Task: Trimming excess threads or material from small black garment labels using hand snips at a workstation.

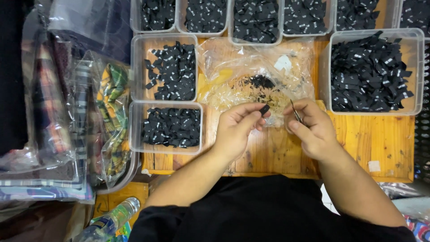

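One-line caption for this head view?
Left hand pinches a small black label, right hand holds metal snips, amid label-filled clear tubs.

My hands met over the desk (358,143), left fingers (253,117) pinching a label (264,109), right fingers (301,117) holding tweezers (295,112). A plastic bag (255,71) lay just behind them, label-filled tubs (135,130) on both sides.

Bins (165,127) crowding board (385,143) (right bare)

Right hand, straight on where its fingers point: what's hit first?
Likely the left hand and its black label: the right hand points up-left, snips leading, clear bag beyond. Depth unclear.
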